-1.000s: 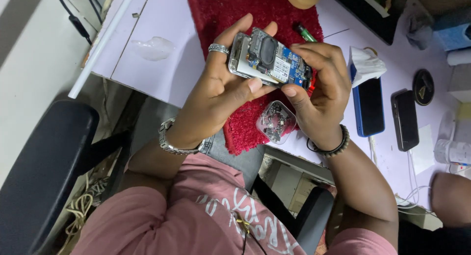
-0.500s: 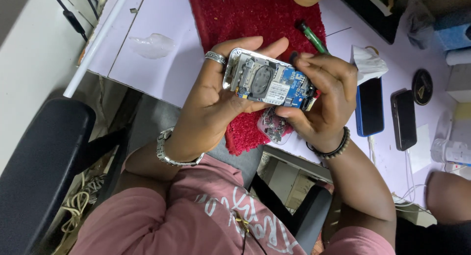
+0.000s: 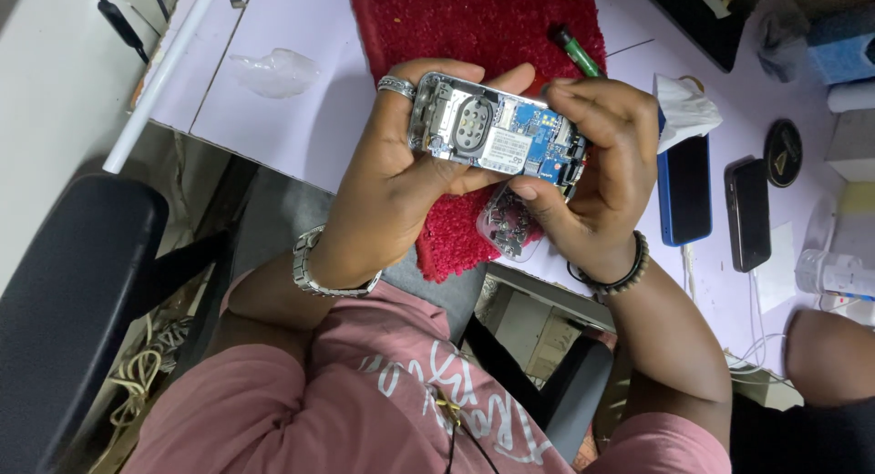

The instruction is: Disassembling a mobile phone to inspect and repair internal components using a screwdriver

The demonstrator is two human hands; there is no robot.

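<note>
I see my left hand [image 3: 401, 178] and right hand [image 3: 606, 178] both clasped tight around the opened phone [image 3: 497, 141], above the red mat [image 3: 474, 36].

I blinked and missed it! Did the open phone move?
Yes. The opened phone, in both hands, shifted slightly toward the table's far side, now covering more of the red mat, nearer the green pen.

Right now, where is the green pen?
In the head view the green pen lies on the red mat, upper middle of the frame, just above the right hand holding the opened phone.
</note>
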